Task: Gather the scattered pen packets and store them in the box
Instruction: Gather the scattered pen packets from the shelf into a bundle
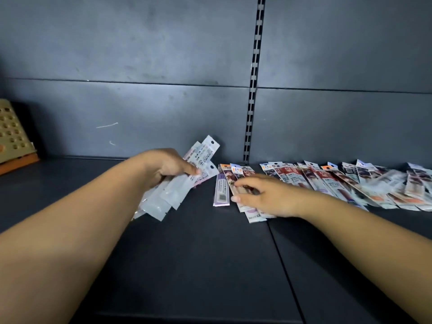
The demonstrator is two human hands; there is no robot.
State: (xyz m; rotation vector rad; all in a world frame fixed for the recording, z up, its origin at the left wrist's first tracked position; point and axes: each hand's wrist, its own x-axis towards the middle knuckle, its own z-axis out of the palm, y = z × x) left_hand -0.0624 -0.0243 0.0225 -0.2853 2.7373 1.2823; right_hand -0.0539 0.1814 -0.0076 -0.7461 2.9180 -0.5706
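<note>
My left hand (pixel 167 167) grips a fanned bundle of pen packets (pixel 184 183), white backs toward me, lifted off the dark shelf. My right hand (pixel 264 197) lies flat, fingers spread, on packets (pixel 253 217) at the left end of a long overlapping row of pen packets (pixel 350 185) along the back of the shelf. A purple packet (pixel 221 191) lies just left of my right fingertips. No box for the packets is clearly in view.
The dark metal shelf (pixel 187 265) has a grey back panel with a slotted upright (pixel 253 90). At the far left stands a beige perforated holder on an orange base (pixel 14 141). A seam in the shelf surface runs forward under my right arm.
</note>
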